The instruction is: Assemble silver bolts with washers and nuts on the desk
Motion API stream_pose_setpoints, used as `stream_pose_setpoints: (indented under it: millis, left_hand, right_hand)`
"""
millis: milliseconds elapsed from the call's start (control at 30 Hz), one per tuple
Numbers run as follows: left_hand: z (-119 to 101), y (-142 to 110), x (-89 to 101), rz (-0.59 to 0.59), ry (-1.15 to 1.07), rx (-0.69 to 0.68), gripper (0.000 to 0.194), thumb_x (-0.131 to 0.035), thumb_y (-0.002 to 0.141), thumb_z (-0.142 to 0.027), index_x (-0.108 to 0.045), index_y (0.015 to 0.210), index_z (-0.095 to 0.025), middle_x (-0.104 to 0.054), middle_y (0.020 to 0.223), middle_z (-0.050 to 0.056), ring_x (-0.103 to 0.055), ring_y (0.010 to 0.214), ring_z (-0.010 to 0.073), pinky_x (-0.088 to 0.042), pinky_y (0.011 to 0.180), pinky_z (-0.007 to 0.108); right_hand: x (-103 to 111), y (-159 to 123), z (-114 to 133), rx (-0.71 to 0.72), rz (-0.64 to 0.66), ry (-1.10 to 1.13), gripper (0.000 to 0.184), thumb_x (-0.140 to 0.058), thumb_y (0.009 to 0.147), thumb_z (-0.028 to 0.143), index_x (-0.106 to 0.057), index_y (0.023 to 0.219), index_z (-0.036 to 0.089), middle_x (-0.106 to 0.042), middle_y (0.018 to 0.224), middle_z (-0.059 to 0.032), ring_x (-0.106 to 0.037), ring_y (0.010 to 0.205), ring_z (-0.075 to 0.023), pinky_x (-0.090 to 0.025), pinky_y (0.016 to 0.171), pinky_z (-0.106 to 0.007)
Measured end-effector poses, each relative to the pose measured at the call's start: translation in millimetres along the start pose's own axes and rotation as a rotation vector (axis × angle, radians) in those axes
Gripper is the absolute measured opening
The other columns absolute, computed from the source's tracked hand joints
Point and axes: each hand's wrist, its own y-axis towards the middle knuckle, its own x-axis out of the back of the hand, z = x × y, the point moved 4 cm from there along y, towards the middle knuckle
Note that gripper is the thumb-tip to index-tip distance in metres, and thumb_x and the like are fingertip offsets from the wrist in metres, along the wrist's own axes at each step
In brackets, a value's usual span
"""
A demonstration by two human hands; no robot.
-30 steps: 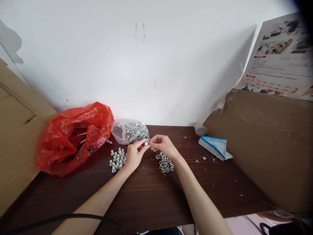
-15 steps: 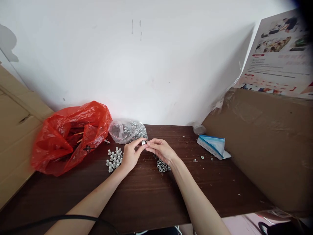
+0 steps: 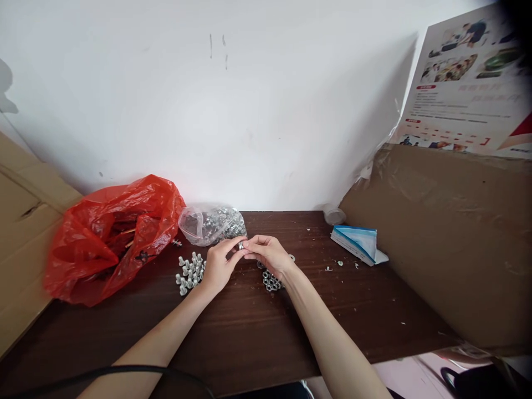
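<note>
Both hands meet over the middle of the table. Between thumb and index finger, my left hand [image 3: 219, 265] pinches a small silver metal fastener [image 3: 240, 245], its ringed side showing; the exact kind is partly hidden by fingers. My right hand [image 3: 268, 256] has its thumb and fingertips closed on the other end of that piece. Left of the left hand stands a group of pale metal bolts [image 3: 189, 272], most of them upright. Partly under the right hand lies a cluster of metal nuts [image 3: 271, 281], with flat washers [image 3: 260, 265] just above them.
Behind the hands sits a clear plastic bag [image 3: 211, 224] of metal parts. A red plastic bag [image 3: 108, 244] with scraps fills the left. Right are a folded blue-and-white packet [image 3: 357, 244], a clear cup [image 3: 333, 214] and a cardboard panel [image 3: 440, 233]. A black cable [image 3: 137, 368] crosses the left forearm.
The camera view has turned slightly to the right. Both hands stay together on the fastener; its angle between the fingers has shifted a little, and more washers show beside the right hand.
</note>
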Motion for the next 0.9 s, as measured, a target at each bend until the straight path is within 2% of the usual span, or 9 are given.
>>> stream_pose_setpoints:
  millis: [167,333,400,500,700,900]
  left_hand:
    - [-2,1,0.4,0.000,-0.020,-0.008,0.026,-0.059,0.086,-0.031,-0.067,0.109,-0.021,-0.072,0.099,0.006,-0.062,0.068,0.0142,-0.051,0.072,0.027]
    - [0,2,-1.2,0.049,-0.071,0.106,0.027,-0.054,0.088,-0.034,-0.065,0.110,-0.021,-0.072,0.103,0.005,-0.065,0.069,0.0138,-0.052,0.073,0.026]
    - [2,2,-2.8,0.064,-0.126,0.164,0.028,-0.054,0.088,-0.034,-0.065,0.109,-0.020,-0.073,0.100,0.005,-0.068,0.071,0.0152,-0.052,0.072,0.025]
    - [6,1,-5.5,0.079,-0.195,0.214,0.028,-0.055,0.087,-0.035,-0.065,0.107,-0.018,-0.073,0.098,0.005,-0.069,0.069,0.0161,-0.053,0.069,0.025]
    - [9,2,-7.6,0.097,-0.198,0.238,0.031,-0.056,0.086,-0.036,-0.065,0.108,-0.017,-0.074,0.095,0.006,-0.068,0.061,0.0149,-0.052,0.066,0.024]
    - [8,2,-8.8,0.123,-0.188,0.243,0.033,-0.056,0.086,-0.035,-0.066,0.110,-0.015,-0.074,0.081,0.004,-0.069,0.062,0.0158,-0.052,0.066,0.024]
  right_hand:
    - [7,-3,12,0.007,0.091,-0.134,0.029,-0.080,0.063,0.037,-0.071,0.080,0.015,-0.070,0.079,-0.0039,-0.064,0.071,-0.0112,-0.051,0.069,-0.024]
    - [40,-10,36,0.211,-0.056,-0.632,0.027,-0.074,0.068,0.034,-0.071,0.088,0.016,-0.070,0.090,-0.0057,-0.061,0.078,-0.0141,-0.046,0.069,-0.026]
    - [50,-13,37,0.175,-0.074,-0.863,0.025,-0.074,0.068,0.033,-0.072,0.085,0.015,-0.070,0.081,-0.0044,-0.059,0.072,-0.0147,-0.044,0.066,-0.026]
    - [53,-15,32,0.085,-0.007,-1.069,0.023,-0.076,0.066,0.032,-0.074,0.082,0.017,-0.068,0.073,-0.0021,-0.058,0.067,-0.0150,-0.041,0.063,-0.026]
    - [43,-12,26,0.107,0.049,-1.171,0.015,-0.074,0.067,0.027,-0.074,0.080,0.019,-0.067,0.071,-0.0009,-0.059,0.065,-0.0139,-0.040,0.061,-0.024]
    - [40,-12,24,0.145,0.075,-1.125,0.006,-0.068,0.069,0.020,-0.070,0.074,0.017,-0.069,0.075,-0.0016,-0.060,0.067,-0.0136,-0.041,0.061,-0.023]
